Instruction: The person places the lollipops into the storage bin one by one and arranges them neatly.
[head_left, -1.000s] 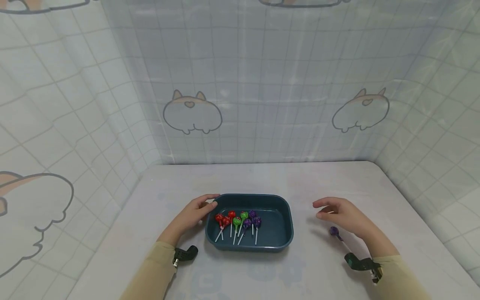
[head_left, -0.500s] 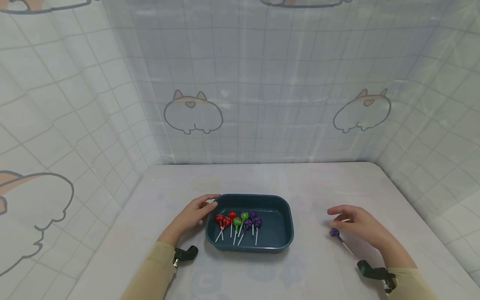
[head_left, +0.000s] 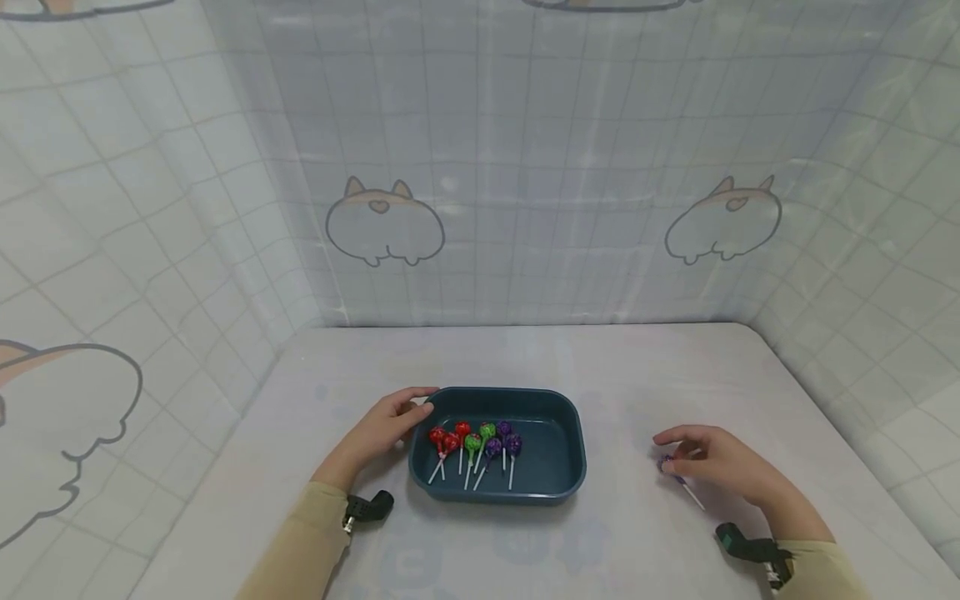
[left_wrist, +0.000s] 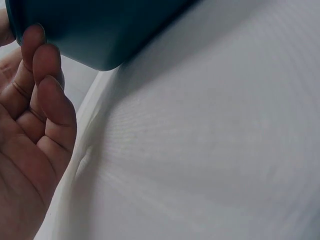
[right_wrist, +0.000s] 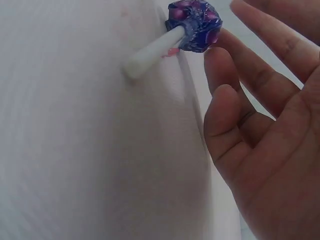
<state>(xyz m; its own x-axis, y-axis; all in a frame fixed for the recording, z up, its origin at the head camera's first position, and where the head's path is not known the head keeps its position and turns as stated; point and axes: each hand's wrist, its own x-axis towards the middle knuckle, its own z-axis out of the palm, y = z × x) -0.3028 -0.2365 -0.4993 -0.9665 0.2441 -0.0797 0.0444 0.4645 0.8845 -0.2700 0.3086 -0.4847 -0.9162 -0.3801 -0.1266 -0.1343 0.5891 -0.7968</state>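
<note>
My left hand (head_left: 386, 427) holds the left far corner of a dark teal tray (head_left: 551, 492), thumb at the rim; in the left wrist view its curled fingers lie against the outer wall. Several lollipops in red (head_left: 452, 442), green (head_left: 473, 443) and purple (head_left: 513, 444) wrappers lie in the tray's left and middle part, white sticks toward me. To the right, on the table, lies a single purple lollipop (head_left: 693, 495). My right hand (head_left: 716, 454) is right over its head, thumb overlapping it in the head view. In the right wrist view, fingers spread loosely around the purple lollipop's head (right_wrist: 197, 27).
The white-covered table (head_left: 600, 367) runs back to a grid-patterned curtain (head_left: 555, 208) with cartoon animal outlines. Similar sheets rise at left and right. Black camera mounts (head_left: 367, 507) sit at both wrists.
My right hand has moved right and toward me, down to the single purple lollipop, its thumb now overlapping the candy's head. The left hand and tray stay in place.
</note>
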